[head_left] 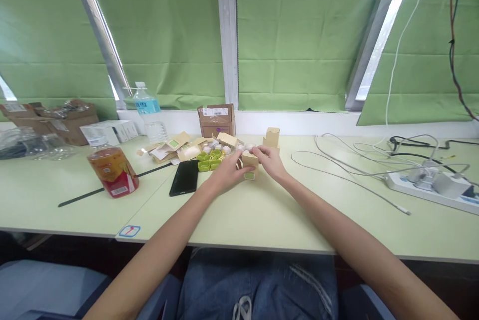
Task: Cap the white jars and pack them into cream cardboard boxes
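Observation:
Both my hands meet on a small tan cardboard box [250,162] with a green label, held just above the pale table [262,215] at its middle. My left hand [228,173] wraps the box from the left with fingers closed round it. My right hand [270,160] grips it from the right and top, fingers pinched on its upper edge. Behind the box lie small white round pieces [226,149], green rings [208,160] and flat tan box blanks [175,148]. Two finished tan boxes [272,137] are stacked just behind my right hand.
A black phone [184,178] lies left of my hands. An orange-red bottle [112,170] lies further left, with a water bottle [148,110] and cardboard cartons [217,119] at the back. White cables and a power strip [430,183] cover the right side.

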`<act>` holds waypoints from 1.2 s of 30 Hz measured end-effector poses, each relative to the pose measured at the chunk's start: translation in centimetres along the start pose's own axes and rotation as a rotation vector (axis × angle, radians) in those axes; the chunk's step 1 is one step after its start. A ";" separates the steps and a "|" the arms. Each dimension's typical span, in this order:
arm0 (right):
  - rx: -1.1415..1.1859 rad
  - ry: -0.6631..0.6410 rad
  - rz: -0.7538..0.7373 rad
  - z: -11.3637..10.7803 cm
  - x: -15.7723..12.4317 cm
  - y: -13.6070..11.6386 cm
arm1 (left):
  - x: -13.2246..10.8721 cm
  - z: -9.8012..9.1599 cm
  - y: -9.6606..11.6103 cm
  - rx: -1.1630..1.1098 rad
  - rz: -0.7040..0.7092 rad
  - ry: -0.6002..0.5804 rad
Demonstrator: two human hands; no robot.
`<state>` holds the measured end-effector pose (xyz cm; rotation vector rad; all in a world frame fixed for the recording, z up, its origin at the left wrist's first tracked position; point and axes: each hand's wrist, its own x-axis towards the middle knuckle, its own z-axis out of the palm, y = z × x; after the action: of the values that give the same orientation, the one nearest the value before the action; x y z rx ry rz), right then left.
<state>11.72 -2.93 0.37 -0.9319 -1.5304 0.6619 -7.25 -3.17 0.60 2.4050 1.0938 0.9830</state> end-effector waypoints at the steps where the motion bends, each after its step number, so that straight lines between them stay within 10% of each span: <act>1: 0.017 0.034 0.002 0.3 -0.1 0.5 | 0.0 0.2 -0.1 -0.006 0.000 0.013; 8: 0.101 0.248 -0.013 1.7 -0.7 3.0 | 0.3 1.4 -1.0 -0.159 0.042 0.186; 36: -0.020 0.048 -0.153 1.4 -0.5 3.3 | 1.0 2.4 -2.6 -0.073 0.039 0.217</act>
<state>10.96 -1.45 -2.87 -0.8302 -1.5504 0.5119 -6.52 -0.69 -2.05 2.3109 1.0641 1.2987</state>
